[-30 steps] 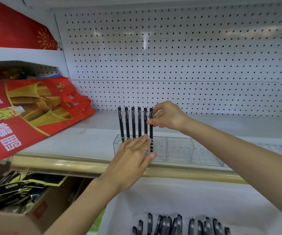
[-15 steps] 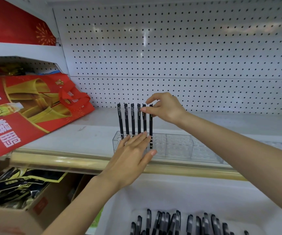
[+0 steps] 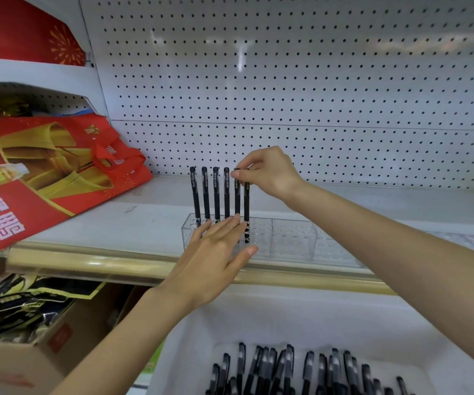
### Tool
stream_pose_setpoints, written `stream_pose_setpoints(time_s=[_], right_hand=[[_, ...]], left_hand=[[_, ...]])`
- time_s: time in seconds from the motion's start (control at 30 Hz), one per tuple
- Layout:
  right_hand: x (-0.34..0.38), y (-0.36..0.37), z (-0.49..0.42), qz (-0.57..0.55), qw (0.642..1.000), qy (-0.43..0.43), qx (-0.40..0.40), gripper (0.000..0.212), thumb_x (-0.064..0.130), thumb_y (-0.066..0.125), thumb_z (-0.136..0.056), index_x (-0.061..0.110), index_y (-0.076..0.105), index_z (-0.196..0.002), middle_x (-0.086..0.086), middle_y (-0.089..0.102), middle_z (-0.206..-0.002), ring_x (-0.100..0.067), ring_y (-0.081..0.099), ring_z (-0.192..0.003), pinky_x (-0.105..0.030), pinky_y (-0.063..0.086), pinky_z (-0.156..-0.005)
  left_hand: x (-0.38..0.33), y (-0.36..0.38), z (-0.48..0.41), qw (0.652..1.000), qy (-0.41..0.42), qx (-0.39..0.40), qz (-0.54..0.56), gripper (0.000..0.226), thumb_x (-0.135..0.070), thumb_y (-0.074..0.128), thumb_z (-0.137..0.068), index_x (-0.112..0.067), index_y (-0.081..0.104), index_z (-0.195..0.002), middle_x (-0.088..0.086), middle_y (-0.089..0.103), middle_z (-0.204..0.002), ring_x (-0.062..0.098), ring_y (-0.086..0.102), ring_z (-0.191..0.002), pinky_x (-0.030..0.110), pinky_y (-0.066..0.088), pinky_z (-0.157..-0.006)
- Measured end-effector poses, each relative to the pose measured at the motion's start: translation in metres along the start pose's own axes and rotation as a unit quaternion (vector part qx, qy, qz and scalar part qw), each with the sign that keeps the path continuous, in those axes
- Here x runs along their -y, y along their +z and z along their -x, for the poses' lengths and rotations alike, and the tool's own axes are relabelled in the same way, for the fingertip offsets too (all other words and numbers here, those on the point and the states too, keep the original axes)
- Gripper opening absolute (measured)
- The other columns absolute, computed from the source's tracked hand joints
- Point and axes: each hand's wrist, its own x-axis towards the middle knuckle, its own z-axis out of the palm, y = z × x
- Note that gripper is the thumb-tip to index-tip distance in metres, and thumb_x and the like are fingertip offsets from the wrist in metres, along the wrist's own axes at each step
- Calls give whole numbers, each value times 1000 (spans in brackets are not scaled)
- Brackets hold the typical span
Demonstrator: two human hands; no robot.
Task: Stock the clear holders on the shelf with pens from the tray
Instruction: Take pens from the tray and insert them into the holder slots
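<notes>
at far left, red bags (image 3: 44,172) lean over the shelf (image 3: 150,220) edge, and a box (image 3: 16,317) of dark packs sits below; neither has a part in the job.

the pens (image 3: 216,192) stand upright in a row at the left end of the holder (image 3: 287,238), each in its own slot, which is likely why filling starts from that end and runs rightward. the holder sits near the front lip of the shelf.

the left hand (image 3: 215,252) lies flat against the holder's front, fingers (image 3: 230,226) straight and close together, holding nothing. it seems to brace the light plastic so it does not slide or tip while a pen is pushed in.

the right hand (image 3: 267,172) reaches in from above, its fingers (image 3: 237,174) pinching at the top of the end pen (image 3: 246,203), thumb tip crossing the one beside it. gripping the top keeps the barrel vertical and clear of its neighbours. the end pen's foot is in the holder; whether it is fully seated i cannot tell.

most of the holder to the right is unfilled. the tray (image 3: 287,317) below holds many spare pens (image 3: 287,369) lying loose, so the task looks early.
</notes>
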Motion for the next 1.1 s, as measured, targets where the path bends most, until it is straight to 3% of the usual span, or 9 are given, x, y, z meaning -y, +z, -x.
stream_pose_setpoints(time_s=[0.1,0.2,0.33,0.47,0.63,0.73,0.9,1.0,1.1], right_hand=[[1,-3,0,7,1000,2,7,15,26,75,-81,12,72,-89,-6,71,-91,-18,66,-94,-29,50,-89],[0,-5,-1,20,1000,-2,22,19,28,73,-83,11,73,-93,-5,71,-95,-17,64,-98,-29,49,-91],[6,-14,0,44,999,-11,19,35,35,69,-85,12,67,-112,-1,65,-106,-14,59,-103,-22,42,-84],[10,-36,20,57,998,-36,-3,34,34,67,-87,14,64,-115,1,63,-102,-12,59,-96,-19,40,-75],[-10,-56,84,155,980,-118,30,30,30,68,-86,17,63,-114,5,62,-104,-11,60,-97,-22,46,-86],[-37,-64,135,177,973,-129,74,31,32,68,-86,20,64,-114,8,60,-106,-7,58,-97,-20,45,-86],[-90,-64,210,199,963,-86,157,38,46,59,-87,30,60,-121,18,54,-115,7,48,-105,-14,38,-94],[-119,-58,236,183,965,-29,184,45,56,55,-83,32,59,-121,18,55,-116,4,49,-109,-24,41,-98],[-140,-53,251,144,969,26,197,50,58,57,-78,32,61,-120,17,57,-116,2,51,-110,-28,43,-99]], left_hand=[[2,-1,-1,1000,3,13,-5,82,-70,12,-85,-23,23,-151,-5,16,-159,2,8,-145,25,-2,-118],[3,-2,0,1000,7,25,-4,90,-74,6,-79,-23,20,-152,-5,14,-160,1,6,-145,26,-2,-119],[1,-7,0,999,1,33,-12,90,-75,8,-79,-22,18,-152,-4,11,-161,3,4,-146,29,-2,-120],[-11,-15,13,999,18,38,-30,73,-62,28,-95,-21,14,-153,-4,5,-161,5,1,-146,29,-5,-120],[-39,-11,39,995,69,63,-20,88,-73,8,-81,-22,10,-154,-7,2,-161,2,-1,-145,22,-9,-117],[-58,0,54,991,95,93,-2,85,-73,11,-84,-24,7,-154,-6,1,-161,3,-2,-146,27,-5,-120],[-83,26,72,981,125,147,11,77,-66,19,-90,-25,2,-153,-7,-5,-160,-2,-11,-143,19,-14,-114],[-92,41,80,973,124,194,19,75,-63,20,-92,-25,-1,-153,-13,-10,-157,-9,-19,-133,9,-21,-104],[-93,58,88,968,103,228,36,73,-62,24,-94,-29,-4,-153,-10,-3,-160,-5,-9,-139,12,-11,-109]])
